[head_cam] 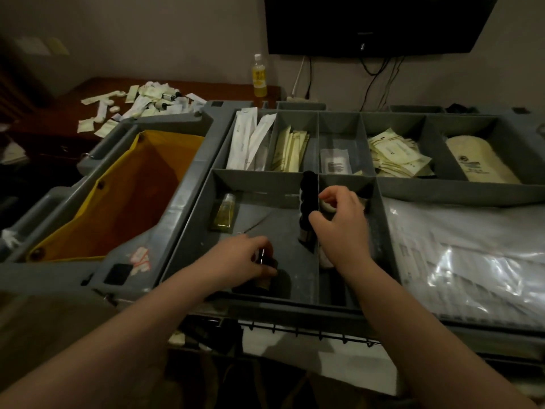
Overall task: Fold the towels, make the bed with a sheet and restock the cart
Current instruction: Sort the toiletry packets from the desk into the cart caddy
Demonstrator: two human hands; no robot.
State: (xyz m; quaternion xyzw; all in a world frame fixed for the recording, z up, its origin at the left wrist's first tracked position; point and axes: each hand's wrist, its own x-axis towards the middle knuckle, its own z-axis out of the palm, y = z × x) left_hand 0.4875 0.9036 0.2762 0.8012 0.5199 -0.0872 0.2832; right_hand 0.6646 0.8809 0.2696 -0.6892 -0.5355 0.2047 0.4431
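A grey housekeeping cart tray [348, 312] with several compartments fills the middle of the head view. My left hand [243, 256] grips a small dark bottle [265, 271] low in the front left compartment. My right hand [339, 222] is over the divider, fingers curled round a small pale ring-shaped item [326, 205]. A row of dark bottles [308, 199] stands against that divider. A clear bottle of yellow liquid [224, 214] lies in the same front compartment.
Back compartments hold white sachets [250, 140], pale packets [395, 156] and a cream bag [480, 160]. Plastic-wrapped items [472, 261] lie at right. An orange-lined bin [129, 196] is at left. Loose packets [141, 104] and a yellow drink bottle [259, 76] sit on a wooden table.
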